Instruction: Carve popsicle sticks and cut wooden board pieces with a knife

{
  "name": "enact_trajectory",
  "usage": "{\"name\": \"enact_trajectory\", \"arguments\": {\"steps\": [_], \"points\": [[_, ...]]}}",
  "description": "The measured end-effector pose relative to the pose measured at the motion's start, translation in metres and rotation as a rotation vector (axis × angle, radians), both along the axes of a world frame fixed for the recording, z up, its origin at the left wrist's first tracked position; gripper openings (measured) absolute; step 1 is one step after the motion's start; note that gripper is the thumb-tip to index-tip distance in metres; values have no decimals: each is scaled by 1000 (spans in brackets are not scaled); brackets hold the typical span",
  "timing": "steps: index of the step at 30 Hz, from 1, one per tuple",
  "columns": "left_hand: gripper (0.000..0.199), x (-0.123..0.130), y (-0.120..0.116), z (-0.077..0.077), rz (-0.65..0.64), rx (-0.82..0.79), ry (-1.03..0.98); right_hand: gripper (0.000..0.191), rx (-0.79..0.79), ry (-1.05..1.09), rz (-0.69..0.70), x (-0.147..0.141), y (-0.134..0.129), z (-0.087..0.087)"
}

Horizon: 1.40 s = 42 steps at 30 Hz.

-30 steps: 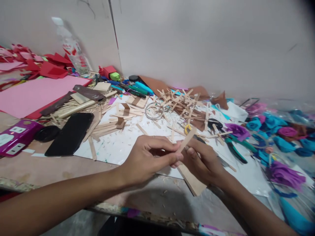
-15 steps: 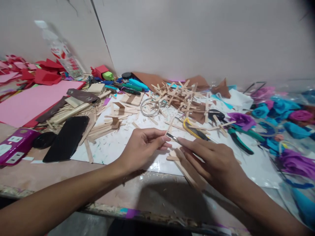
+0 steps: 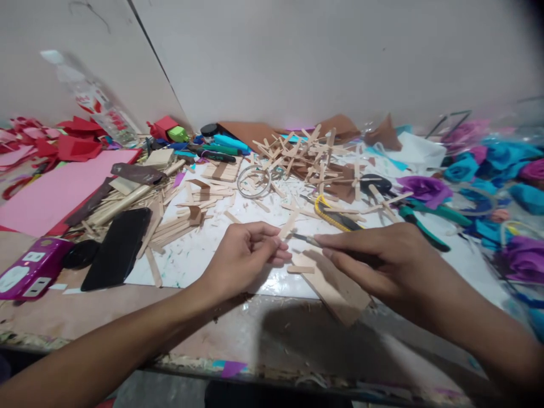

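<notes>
Between its thumb and fingers my left hand [image 3: 244, 255] pinches a popsicle stick [image 3: 289, 224], its flat face showing and its upper end pointing away from me. My right hand [image 3: 391, 260] is closed around a slim craft knife [image 3: 304, 239]. The knife's narrow blade points left, close beside the stick; whether they touch I cannot tell. Under my right hand lies a flat wooden board [image 3: 340, 289], with a short piece of stick [image 3: 301, 270] at its upper left end. A yellow and black utility knife [image 3: 328, 217] rests just beyond the blade.
Loose popsicle sticks [image 3: 182, 226] and a tangled stick pile [image 3: 297, 150] cover the white sheet [image 3: 170, 269]. A wire ring [image 3: 254, 194] lies among them. Left are a black phone [image 3: 115, 249] and purple power strip [image 3: 36, 267]; right, green-handled pliers [image 3: 425, 229] and paper flowers [image 3: 425, 191].
The popsicle stick has turned from its thin edge to its flat face. My right hand and the craft knife have shifted slightly right, uncovering more of the board. The view has tilted a little.
</notes>
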State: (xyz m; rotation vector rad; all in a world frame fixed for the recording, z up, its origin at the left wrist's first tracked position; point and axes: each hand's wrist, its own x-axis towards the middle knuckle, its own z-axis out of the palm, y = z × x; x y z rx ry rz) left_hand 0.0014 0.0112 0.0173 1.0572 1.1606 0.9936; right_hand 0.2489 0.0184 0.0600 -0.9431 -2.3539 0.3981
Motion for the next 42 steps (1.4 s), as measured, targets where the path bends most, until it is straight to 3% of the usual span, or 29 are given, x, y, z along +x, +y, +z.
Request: {"name": "enact_trajectory", "arguments": {"steps": [6, 19, 29, 37, 42], "points": [[19, 4, -4, 5, 4, -30, -56, 29, 78, 19, 30, -9, -2, -14], [8, 3, -10, 4, -47, 24, -36, 28, 102, 34, 33, -13, -2, -16], [15, 4, -13, 3, -48, 71, 13, 22, 175, 13, -22, -20, -12, -29], [19, 7, -17, 5, -44, 48, -5, 25, 45, 67, 111, -11, 4, -19], [25, 9, -11, 7, 49, 30, -93, 28, 154, 51, -14, -19, -1, -24]]}}
